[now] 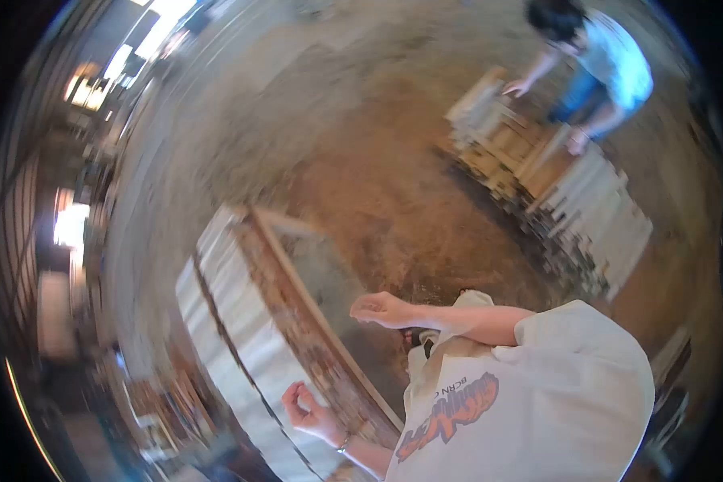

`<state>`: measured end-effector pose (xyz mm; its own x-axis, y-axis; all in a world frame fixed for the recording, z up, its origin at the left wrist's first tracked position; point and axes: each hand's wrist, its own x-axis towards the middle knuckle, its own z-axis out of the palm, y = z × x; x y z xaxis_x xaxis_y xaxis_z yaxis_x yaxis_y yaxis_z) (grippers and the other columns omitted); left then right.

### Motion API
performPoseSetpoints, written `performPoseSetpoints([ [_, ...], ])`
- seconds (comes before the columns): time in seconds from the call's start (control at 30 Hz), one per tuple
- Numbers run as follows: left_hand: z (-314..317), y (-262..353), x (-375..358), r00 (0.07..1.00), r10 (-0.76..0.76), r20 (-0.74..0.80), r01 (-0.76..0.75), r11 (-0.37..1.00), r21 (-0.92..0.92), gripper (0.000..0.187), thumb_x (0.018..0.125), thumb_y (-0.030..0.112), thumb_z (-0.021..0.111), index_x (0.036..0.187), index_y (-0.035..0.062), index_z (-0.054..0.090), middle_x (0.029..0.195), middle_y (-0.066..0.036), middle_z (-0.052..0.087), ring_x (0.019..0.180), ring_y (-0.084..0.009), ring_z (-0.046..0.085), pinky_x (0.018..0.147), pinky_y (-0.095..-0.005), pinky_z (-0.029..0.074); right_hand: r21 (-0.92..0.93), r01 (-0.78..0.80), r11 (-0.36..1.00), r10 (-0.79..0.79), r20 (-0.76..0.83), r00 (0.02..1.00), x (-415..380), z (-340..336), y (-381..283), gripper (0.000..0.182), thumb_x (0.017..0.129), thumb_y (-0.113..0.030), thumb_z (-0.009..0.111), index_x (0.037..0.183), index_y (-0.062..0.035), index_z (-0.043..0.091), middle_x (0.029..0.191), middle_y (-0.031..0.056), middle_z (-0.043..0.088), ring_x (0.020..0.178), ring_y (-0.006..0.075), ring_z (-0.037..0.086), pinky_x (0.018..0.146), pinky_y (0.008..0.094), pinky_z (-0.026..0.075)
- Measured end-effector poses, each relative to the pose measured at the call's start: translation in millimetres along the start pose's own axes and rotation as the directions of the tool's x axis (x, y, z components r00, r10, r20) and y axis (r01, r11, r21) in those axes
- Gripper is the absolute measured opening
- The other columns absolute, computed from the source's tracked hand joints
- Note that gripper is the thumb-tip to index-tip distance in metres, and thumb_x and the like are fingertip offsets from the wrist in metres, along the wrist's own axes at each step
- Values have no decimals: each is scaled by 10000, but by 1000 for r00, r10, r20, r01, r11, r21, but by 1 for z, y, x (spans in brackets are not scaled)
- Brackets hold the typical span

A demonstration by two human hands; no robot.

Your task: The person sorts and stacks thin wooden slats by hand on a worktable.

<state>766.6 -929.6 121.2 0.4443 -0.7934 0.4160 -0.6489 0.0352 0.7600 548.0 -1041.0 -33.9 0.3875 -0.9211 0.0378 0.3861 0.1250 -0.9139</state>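
My left hand (309,414), with a band at its wrist, hovers over the pale top of a long stack of boards (237,341). Its fingers are loosely curled and nothing shows in them. My right hand (381,310) reaches out past the near edge of that stack, apart from it, with its fingers slightly bent and holding nothing. A dark gap runs lengthwise between the pale boards. The stack's side is rough and brown, with a lighter wooden strip (321,317) along it. Motion blurs some detail.
Another person (610,68) bends over a second stack of wooden pieces (598,209) at the upper right, both hands at it. A brown dirt floor (361,185) lies between the stacks. Blurred timber and other items (189,402) stand at the lower left.
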Motion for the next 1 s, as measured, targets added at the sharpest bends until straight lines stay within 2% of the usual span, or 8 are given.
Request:
performPoseSetpoints([
  [0.2,164,73,68,790,274,548,-227,962,-152,85,924,31,691,990,-23,688,899,-54,687,831,-157,626,794,-302,501,-27,91,995,-91,-544,834,-30,-142,-42,258,999,-288,652,1131,-69,686,974,29,721,900,96,644,813,289,515],
  [0.37,280,121,116,537,525,661,-342,851,-398,80,902,31,708,973,-2,695,836,-79,678,771,-170,632,747,-297,496,-141,-255,957,-4,-882,472,-96,-247,-44,326,982,-313,667,1137,-28,700,986,49,728,881,125,666,805,300,540],
  [0.53,365,148,157,391,617,683,-301,787,-538,91,897,43,711,985,22,697,845,-81,687,766,-186,651,736,-303,500,150,-677,720,170,-985,-38,-238,-314,64,410,931,-412,651,1063,-32,732,875,97,747,799,189,691,748,341,545],
  [0.6,396,150,175,333,637,695,-281,771,-572,102,897,49,711,995,26,695,853,-84,694,771,-189,661,738,-302,502,120,-929,349,62,-992,-105,-313,-308,143,446,884,-471,605,987,-57,734,760,129,710,761,282,690,694,397,541],
  [0.7,443,154,198,224,650,727,-327,752,-572,119,899,71,714,1007,24,694,874,-96,706,783,-206,682,739,-306,513,592,-661,461,452,-797,-400,-312,-236,119,431,912,-433,581,959,-36,741,846,143,732,803,289,709,748,424,549],
  [0.73,458,156,202,187,637,748,-332,757,-563,126,900,77,714,1014,26,693,880,-97,708,786,-212,685,743,-311,518,716,-503,484,602,-690,-402,-300,-217,111,469,918,-453,586,958,-18,756,911,166,747,806,310,716,756,430,561],
  [0.8,488,163,208,107,610,785,-358,760,-542,141,902,89,713,1027,28,693,892,-99,713,790,-224,693,750,-322,528,172,-845,506,412,-909,62,-334,-204,188,410,914,-430,605,861,-48,743,788,92,722,664,213,675,604,383,544],
  [1.0,561,208,182,-51,508,860,-458,754,-472,232,889,110,726,1102,33,676,946,-105,710,905,-267,693,849,-365,531,244,-796,555,553,-822,134,-284,-283,164,374,919,-403,603,790,-65,694,726,73,692,623,200,657,551,384,511],
])
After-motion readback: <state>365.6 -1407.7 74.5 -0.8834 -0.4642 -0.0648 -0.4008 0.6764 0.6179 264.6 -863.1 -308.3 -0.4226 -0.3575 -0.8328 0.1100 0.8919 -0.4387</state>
